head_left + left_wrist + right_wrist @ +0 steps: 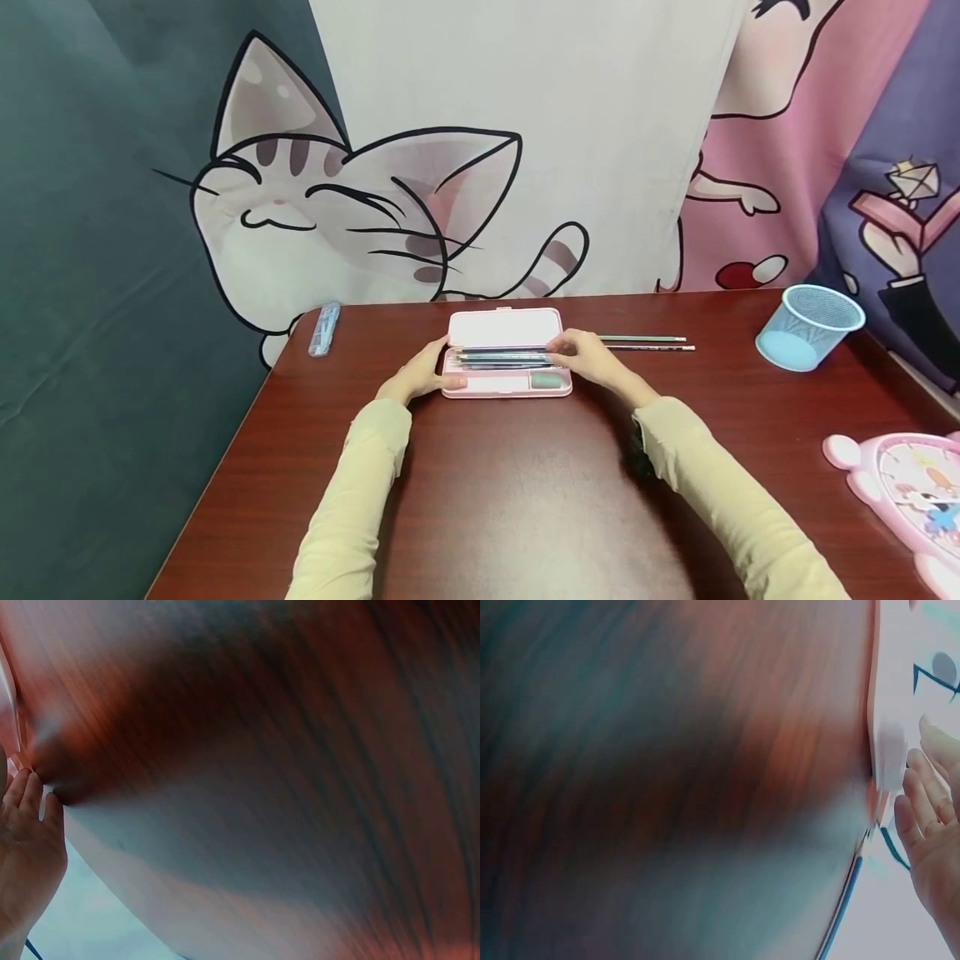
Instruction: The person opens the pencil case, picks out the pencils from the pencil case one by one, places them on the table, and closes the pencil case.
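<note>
An open pink pencil case (504,327) lies on the table with its lid folded back. Several pencils (502,358) stretch across its tray, and a teal eraser-like block (547,380) sits at its front right. My left hand (415,375) holds the case's left side, thumb over the front corner and fingers toward the back. At the pencils' right ends, my right hand (592,357) pinches them between thumb and fingers; its fingertips partly hide the grip. The right wrist view shows that hand's fingers (922,802) bent slightly beside the case.
Two more pencils, one green (645,338) and one dark (660,347), lie right of the case. A light blue mesh cup (801,333) stands at the back right, with a pink clock (900,492) nearer. A pale blue translucent item (325,330) lies at the back left.
</note>
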The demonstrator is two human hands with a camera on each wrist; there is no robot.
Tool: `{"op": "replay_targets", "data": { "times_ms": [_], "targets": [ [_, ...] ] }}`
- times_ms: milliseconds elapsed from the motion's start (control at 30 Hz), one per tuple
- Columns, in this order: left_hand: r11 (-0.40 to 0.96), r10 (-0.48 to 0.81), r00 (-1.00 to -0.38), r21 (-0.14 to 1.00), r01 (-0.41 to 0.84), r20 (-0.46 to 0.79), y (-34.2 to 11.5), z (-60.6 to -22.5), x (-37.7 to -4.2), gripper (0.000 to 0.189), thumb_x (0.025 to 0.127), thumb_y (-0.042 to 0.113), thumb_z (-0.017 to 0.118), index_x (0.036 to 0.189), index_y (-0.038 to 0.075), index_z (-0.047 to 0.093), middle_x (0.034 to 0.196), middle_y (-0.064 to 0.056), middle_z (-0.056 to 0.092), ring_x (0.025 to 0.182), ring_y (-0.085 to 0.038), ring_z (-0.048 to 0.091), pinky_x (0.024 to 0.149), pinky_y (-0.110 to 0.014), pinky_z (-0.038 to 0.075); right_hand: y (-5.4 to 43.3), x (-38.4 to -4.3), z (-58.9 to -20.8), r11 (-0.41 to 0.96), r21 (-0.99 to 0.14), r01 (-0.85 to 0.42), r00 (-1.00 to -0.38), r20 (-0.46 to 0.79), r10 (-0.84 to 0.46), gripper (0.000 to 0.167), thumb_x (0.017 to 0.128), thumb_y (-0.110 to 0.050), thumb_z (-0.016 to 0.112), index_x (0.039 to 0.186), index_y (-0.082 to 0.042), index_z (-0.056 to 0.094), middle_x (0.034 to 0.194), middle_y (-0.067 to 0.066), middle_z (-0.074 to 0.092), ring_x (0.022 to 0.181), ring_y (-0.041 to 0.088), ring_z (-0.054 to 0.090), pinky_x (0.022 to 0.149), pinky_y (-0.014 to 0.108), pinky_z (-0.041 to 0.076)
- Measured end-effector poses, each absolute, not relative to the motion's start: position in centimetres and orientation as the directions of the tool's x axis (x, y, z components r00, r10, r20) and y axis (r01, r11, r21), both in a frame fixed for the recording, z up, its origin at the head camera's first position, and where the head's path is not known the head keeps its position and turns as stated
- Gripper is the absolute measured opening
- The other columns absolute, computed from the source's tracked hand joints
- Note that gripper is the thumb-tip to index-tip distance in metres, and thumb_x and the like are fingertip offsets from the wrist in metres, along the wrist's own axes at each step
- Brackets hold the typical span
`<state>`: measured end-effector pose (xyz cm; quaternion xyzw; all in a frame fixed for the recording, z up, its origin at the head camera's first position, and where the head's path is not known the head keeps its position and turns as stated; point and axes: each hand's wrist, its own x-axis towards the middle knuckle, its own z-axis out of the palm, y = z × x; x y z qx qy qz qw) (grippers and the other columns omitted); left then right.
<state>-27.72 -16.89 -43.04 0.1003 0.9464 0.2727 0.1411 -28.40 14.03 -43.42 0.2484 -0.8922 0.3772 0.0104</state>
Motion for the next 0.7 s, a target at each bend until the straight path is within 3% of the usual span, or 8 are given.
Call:
{"op": "replay_targets", "data": {
  "times_ms": [233, 600, 700],
  "targets": [
    [0.827, 0.274, -0.938, 0.551, 0.117, -0.214, -17.0, -43.0, -27.8, 0.099, 0.075, 0.042, 0.072, 0.147, 0.009, 0.013, 0.151, -0.014, 0.021, 0.139, -0.029, 0.021, 0.112, -0.046, 0.021, 12.7, -28.5, -43.2, 0.618, -0.611, -0.495, -0.841, 0.156, -0.518, 0.022, 0.081, -0.015, 0.068, 0.096, 0.0, 0.067, 0.089, 0.011, 0.061, 0.082, 0.02, 0.055, 0.073, 0.031, 0.045],
    [0.827, 0.27, -0.938, 0.551, 0.111, -0.216, -16.9, -42.8, -27.7, 0.099, 0.075, 0.042, 0.072, 0.147, 0.01, 0.013, 0.15, -0.014, 0.022, 0.138, -0.028, 0.024, 0.112, -0.046, 0.022, 12.0, -28.3, -43.2, 0.715, -0.404, -0.57, -0.818, 0.199, -0.54, 0.012, 0.085, -0.014, 0.063, 0.091, -0.002, 0.063, 0.089, 0.011, 0.062, 0.086, 0.023, 0.058, 0.08, 0.04, 0.046],
    [0.829, 0.273, -0.937, 0.548, 0.114, -0.218, -16.9, -42.8, -27.7, 0.099, 0.075, 0.043, 0.072, 0.147, 0.008, 0.013, 0.151, -0.015, 0.021, 0.138, -0.029, 0.023, 0.112, -0.046, 0.022, 11.8, -28.0, -43.3, 0.718, -0.39, -0.576, -0.815, 0.214, -0.538, 0.012, 0.086, -0.013, 0.063, 0.091, -0.002, 0.062, 0.09, 0.011, 0.062, 0.087, 0.023, 0.058, 0.08, 0.04, 0.047]
  ]
}}
